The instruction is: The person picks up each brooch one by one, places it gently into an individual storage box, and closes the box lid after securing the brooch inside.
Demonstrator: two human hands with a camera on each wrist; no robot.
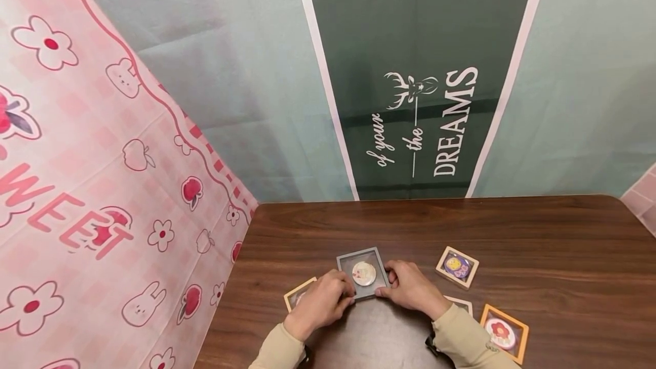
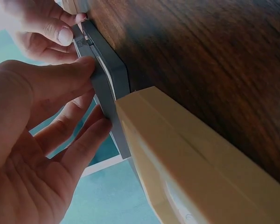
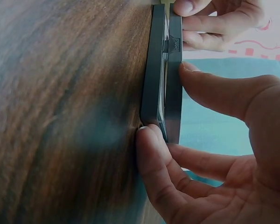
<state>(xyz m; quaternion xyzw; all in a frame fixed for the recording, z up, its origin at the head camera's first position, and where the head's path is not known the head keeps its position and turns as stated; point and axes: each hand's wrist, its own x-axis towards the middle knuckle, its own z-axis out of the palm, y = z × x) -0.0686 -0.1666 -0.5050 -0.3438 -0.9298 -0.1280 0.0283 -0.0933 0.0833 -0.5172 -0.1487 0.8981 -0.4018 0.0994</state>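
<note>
A grey square display frame with a clear window lies on the table, a round pale badge showing inside it. My left hand grips its left side, thumb on the near edge. At the right side my right hand pinches the frame between thumb and fingers. The right wrist view shows a narrow gap between the two halves of the grey frame, beside a small push tab. Partly behind my left hand, a yellow-edged frame stands close to the grey one.
To the right lie a beige frame with a purple and yellow badge, a white frame partly covered by my right sleeve, and an orange frame with a flower badge. The brown table ends at hanging cloths behind and left.
</note>
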